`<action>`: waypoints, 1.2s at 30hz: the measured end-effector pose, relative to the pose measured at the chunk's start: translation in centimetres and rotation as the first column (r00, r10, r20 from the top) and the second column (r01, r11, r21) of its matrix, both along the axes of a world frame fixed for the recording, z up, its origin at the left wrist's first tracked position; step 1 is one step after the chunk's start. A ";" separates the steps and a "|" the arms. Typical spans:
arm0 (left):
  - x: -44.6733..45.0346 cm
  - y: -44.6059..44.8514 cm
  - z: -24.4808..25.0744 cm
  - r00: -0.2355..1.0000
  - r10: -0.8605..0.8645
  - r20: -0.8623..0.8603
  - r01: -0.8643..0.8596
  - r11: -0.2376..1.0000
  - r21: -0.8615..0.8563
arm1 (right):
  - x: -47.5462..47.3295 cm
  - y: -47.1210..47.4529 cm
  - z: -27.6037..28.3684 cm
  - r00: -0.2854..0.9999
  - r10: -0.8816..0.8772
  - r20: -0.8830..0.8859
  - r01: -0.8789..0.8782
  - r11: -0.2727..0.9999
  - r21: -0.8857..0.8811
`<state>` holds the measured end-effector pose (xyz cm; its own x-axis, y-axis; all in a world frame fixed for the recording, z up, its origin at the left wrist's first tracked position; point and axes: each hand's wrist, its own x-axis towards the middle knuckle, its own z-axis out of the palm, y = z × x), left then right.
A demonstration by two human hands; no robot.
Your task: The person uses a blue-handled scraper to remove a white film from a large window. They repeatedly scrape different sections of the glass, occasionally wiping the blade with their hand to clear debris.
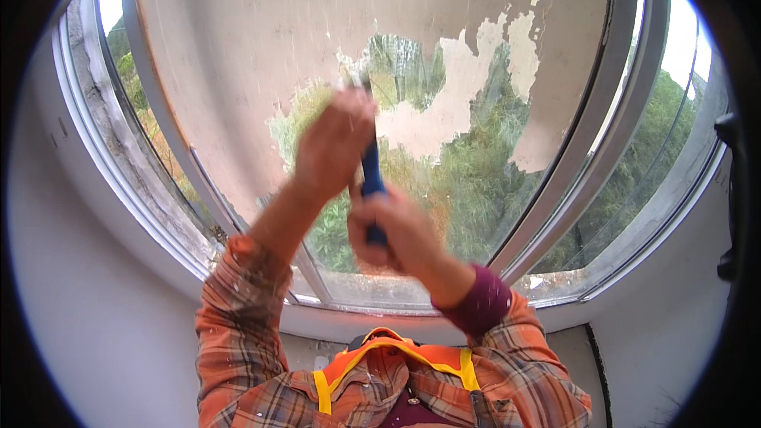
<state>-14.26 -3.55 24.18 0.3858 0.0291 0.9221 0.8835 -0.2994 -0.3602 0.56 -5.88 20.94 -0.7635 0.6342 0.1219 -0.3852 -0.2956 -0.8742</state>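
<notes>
My right hand (395, 226) is wrapped around the blue handle of a scraper (371, 163), which points up at a window pane. My left hand (333, 145), blurred, grips the scraper higher up, close to its blade end, and covers part of it. The blade end rests at or very near the glass and is too blurred to make out. A pale, peeling coating (250, 30) covers much of the pane. Through a ragged patch of bared glass (410, 71), green plants show outside. One lighter island of coating (455, 89) still clings right of my left hand.
Grey window frame bars (160, 95) flank the pane at left and right (624, 107). Below runs a white sill (333, 318), between pale walls (89, 273). A black object (728, 190) juts in at the right edge. My orange vest (386, 345) shows at the bottom.
</notes>
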 end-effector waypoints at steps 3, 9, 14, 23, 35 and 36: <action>-2.3 2.0 3.4 0.989 0.092 0.115 -0.091 0.996 -0.010 | -1.3 4.0 1.5 0.968 0.160 -0.194 -0.140 0.984 0.110; -2.1 -1.0 -4.8 0.994 0.101 0.030 -0.093 0.976 -0.194 | 2.4 4.0 -6.1 0.956 0.294 -0.026 -0.292 0.955 0.056; -0.5 -4.5 -12.3 0.665 0.041 0.746 0.303 0.898 -0.320 | 7.3 2.1 -13.4 0.966 0.257 0.041 -0.248 0.957 -0.151; 3.8 -2.0 -13.5 0.183 0.081 0.980 0.932 0.304 -0.200 | 10.5 1.2 -15.0 0.984 0.152 0.088 -0.148 0.988 -0.050; 3.1 0.7 -16.6 0.824 -0.077 0.562 0.250 0.938 -0.239 | 16.9 5.8 -8.4 0.143 -0.936 -0.321 0.343 -0.258 0.903; 2.0 0.7 -17.2 0.851 -0.045 0.523 0.179 0.961 -0.210 | 17.3 6.1 -8.6 0.125 -0.907 -0.402 0.266 -0.360 0.894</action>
<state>-12.30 -2.82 6.95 -0.1211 0.2622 0.9574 0.8760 -0.4254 0.2274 17.81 0.22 12.32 -0.0432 0.4377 0.8981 0.7090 0.6467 -0.2811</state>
